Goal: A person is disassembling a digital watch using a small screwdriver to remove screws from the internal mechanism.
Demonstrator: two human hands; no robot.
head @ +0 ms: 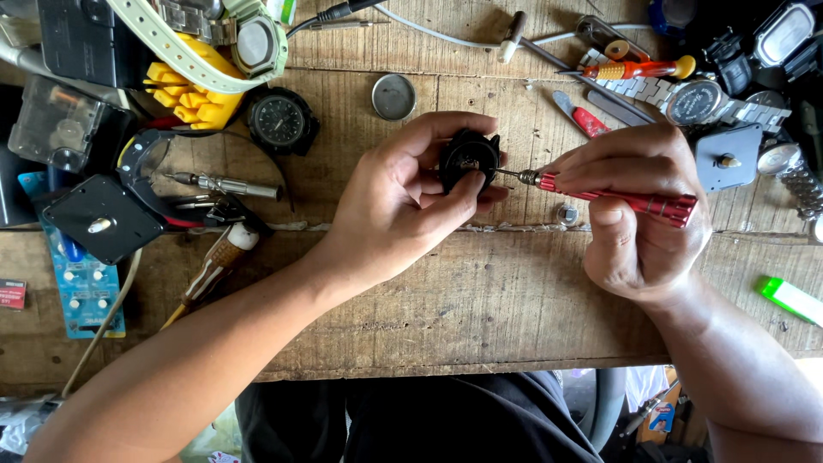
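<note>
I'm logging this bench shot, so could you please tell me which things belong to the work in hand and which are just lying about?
In hand:
- black watch case, gripped by the left hand
- red screwdriver, held by the right hand, tip at the case

Lying about:
- round metal case back
- black watch head
- steel bracelet watch
- orange-handled screwdriver
- green lighter

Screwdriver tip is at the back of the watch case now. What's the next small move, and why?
Probably a slow twist of the red screwdriver with the right hand. Its tip meets the open back of the black watch case, which the left hand grips above the wooden bench. I cannot tell whether the tip is seated in a screw, so check that before turning.
</note>
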